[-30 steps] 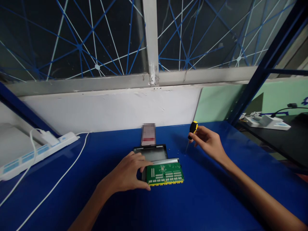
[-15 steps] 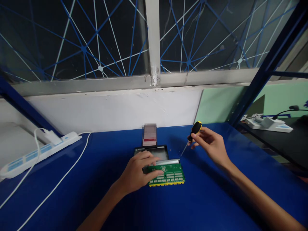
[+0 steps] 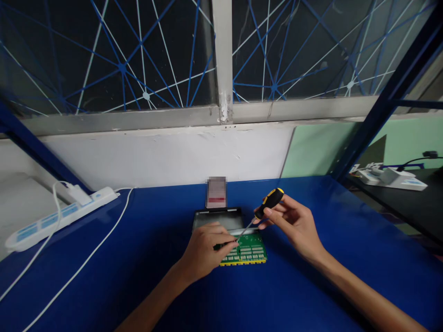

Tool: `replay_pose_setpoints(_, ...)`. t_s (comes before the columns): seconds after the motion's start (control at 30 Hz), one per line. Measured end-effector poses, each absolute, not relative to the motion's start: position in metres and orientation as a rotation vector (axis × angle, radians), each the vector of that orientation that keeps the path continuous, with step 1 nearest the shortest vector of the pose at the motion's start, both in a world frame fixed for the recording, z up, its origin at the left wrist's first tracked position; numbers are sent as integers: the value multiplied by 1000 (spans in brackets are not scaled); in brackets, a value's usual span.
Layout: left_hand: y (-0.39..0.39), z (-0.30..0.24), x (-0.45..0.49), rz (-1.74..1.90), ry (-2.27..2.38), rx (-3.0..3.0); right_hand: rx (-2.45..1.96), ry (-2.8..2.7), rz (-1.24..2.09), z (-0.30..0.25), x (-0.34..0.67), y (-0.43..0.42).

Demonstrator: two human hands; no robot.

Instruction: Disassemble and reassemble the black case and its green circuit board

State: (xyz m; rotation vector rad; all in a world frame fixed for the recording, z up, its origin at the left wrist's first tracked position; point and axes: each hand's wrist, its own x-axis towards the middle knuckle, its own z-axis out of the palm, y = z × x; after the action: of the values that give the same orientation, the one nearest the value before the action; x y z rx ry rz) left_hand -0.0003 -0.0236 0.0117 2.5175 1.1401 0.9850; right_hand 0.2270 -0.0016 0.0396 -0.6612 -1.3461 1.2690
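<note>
Bare forearms point(image 3: 159, 295), slim bare fingers point(image 3: 223, 239)

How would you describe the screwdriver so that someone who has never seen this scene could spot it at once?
Start at the blue table, then find the right hand, to the right of the green board. It holds the screwdriver, which slants down toward the left hand. Its black-and-yellow handle and thin shaft set it apart from the flat board.
</note>
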Motion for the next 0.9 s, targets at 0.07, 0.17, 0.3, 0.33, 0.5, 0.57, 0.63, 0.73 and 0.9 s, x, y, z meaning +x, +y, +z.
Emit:
replay_pose_setpoints(0.07,-23,11,-1,993,1142,2538,-663,-1340,1273,38,226,-2)
replay_pose_setpoints(0.17,-23,12,-1,990,1139,2573,-658,-1330,1267,38,226,-3)
replay_pose_setpoints(0.3,-23,12,-1,971,1161,2606,-641,-1319,1258,37,225,-4)
replay_pose_setpoints(0.33,-23,12,-1,968,1171,2610,-643,-1318,1259,37,225,-4)
replay_pose_setpoints(0.5,-24,13,-1,967,1172,2622,-630,-1317,1244,35,222,-6)
replay_pose_setpoints(0.57,-24,13,0,961,1177,2621,-617,-1330,1232,35,222,-7)
replay_pose_setpoints(0.63,-25,14,0,951,1183,2623,-609,-1358,1209,34,221,-8)
replay_pose_setpoints(0.73,-25,15,1,931,1184,2637,-622,-1415,1141,32,222,-9)
replay_pose_setpoints(0.9,-24,14,1,897,1186,2652,-649,-1469,1063,29,225,-11)
